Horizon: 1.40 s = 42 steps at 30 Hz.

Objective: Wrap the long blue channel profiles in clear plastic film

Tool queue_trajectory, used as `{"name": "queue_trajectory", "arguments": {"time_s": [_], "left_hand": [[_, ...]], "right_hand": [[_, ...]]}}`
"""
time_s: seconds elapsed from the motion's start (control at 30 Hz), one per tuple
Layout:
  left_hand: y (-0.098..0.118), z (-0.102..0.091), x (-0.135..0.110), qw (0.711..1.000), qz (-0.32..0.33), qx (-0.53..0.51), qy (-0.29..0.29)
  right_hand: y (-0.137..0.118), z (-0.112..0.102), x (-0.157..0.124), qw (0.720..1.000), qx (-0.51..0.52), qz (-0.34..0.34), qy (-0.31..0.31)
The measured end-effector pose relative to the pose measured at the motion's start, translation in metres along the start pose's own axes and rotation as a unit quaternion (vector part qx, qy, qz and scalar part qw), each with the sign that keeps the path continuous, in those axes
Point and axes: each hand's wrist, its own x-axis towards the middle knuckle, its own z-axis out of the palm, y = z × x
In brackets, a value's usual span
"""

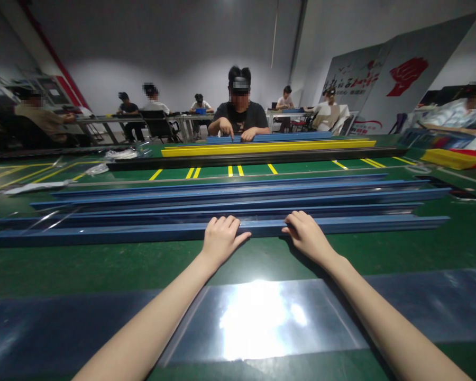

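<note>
My left hand (pixel 221 238) and my right hand (pixel 307 234) both rest on the nearest long blue strip (pixel 103 233), a narrow rail that spans the green table (pixel 103 264) from left to right. The fingers of each hand curl over the strip's far edge and grip it. Several more blue strips (pixel 238 198) lie side by side just behind it. A clear shiny plastic sheet (pixel 262 317) lies flat under my forearms near the table's front edge.
Across the table a person (pixel 240 114) handles another blue strip (pixel 269 137) beside long yellow strips (pixel 267 147) and a black one (pixel 254 157). Clear plastic wrappers (pixel 121 154) lie at the far left. Yellow and red pieces (pixel 456 157) sit far right. Other people sit at tables behind.
</note>
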Motion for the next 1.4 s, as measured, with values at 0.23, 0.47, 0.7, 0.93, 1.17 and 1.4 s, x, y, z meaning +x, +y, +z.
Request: {"name": "queue_trajectory", "arguments": {"time_s": [0.23,0.47,0.7,0.93,1.17,1.4], "left_hand": [[-0.0004,0.0008,0.0003,1.000,-0.002,0.002,-0.012],[-0.0006,0.0026,-0.0001,1.000,-0.007,0.005,-0.014],[-0.0006,0.0035,-0.0003,1.000,-0.008,-0.014,-0.006],[-0.0008,0.0047,-0.0004,1.000,-0.011,-0.020,-0.003],[-0.0007,0.0043,-0.0005,1.000,-0.010,-0.014,-0.004],[0.0004,0.0030,-0.0005,1.000,-0.013,-0.004,-0.011]], "right_hand": [[-0.0003,-0.0006,-0.0003,1.000,0.002,0.000,0.001],[-0.0002,-0.0001,-0.0006,1.000,-0.004,-0.003,0.004],[-0.0005,-0.0007,-0.0005,1.000,0.000,-0.004,0.003],[-0.0003,-0.0007,-0.0002,1.000,0.002,-0.003,0.002],[0.0001,-0.0006,-0.0003,1.000,-0.002,-0.003,0.000],[-0.0008,-0.0008,-0.0001,1.000,0.000,0.000,0.000]]}}
